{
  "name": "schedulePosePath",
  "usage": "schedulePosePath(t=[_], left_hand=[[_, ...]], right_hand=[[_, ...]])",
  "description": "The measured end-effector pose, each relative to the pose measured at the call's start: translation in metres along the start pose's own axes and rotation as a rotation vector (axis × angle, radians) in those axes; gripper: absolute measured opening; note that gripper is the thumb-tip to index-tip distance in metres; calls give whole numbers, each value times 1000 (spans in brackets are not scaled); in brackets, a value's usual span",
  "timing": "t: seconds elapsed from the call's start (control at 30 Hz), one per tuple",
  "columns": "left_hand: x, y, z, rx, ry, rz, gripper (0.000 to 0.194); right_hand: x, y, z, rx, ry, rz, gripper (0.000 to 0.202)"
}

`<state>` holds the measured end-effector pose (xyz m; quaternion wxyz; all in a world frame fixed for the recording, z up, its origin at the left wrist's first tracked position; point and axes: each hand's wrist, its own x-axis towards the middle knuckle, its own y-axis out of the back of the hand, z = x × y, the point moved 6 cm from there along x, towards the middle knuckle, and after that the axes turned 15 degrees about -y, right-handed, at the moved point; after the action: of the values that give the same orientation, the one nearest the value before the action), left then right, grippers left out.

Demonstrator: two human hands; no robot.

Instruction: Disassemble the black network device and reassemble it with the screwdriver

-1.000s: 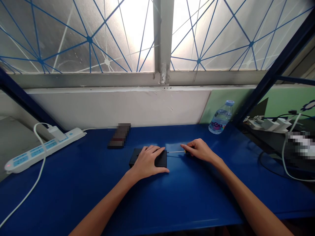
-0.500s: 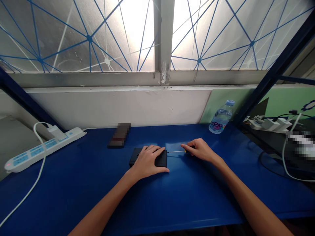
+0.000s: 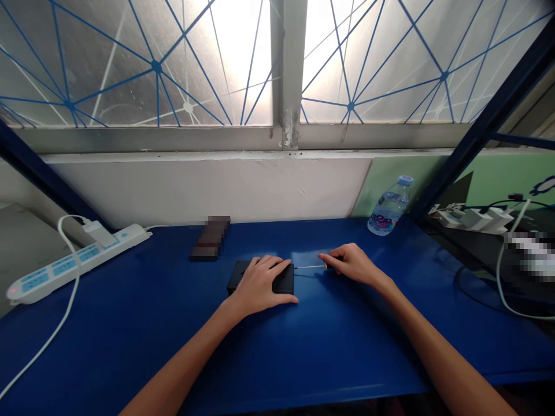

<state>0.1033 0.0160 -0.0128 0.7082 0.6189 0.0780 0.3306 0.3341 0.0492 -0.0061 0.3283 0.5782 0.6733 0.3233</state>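
Note:
On the blue table (image 3: 277,358) lies a black box (image 3: 284,281). My left hand (image 3: 259,284) rests over it, fingers spread across the top and thumb along the near side, holding it. My right hand (image 3: 350,263), to the right of the box, is closed round the handle of a screwdriver (image 3: 310,267). The thin shaft points left, and its tip meets the right side of the box. The fingers hide most of the dark handle, which shows a bit of yellow at its front end.
A white power strip (image 3: 80,263) with a plugged-in charger (image 3: 99,233) and cable lies at the left. A blurred dark object (image 3: 210,238) lies behind the box. A water bottle (image 3: 390,207) stands at the back right. Cables and plugs (image 3: 477,219) are at the far right.

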Motion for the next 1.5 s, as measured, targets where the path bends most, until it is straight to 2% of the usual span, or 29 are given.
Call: schedulePosePath(t=[0.53,0.8,1.13,1.5], left_hand=[[1,2,2,-6,3,-8,81],[0,6,1,-58,11,43,82],[0,20,-2,-100,56,145,76],[-1,18,-2,-73,28,160,76]], right_hand=[[0,-1,0,-18,-2,-4,57],[0,3,-1,-11,-16,14,56],[-4,7,-3,111,-10,13,56],[-3,6,-4,127,-4,27,56]])
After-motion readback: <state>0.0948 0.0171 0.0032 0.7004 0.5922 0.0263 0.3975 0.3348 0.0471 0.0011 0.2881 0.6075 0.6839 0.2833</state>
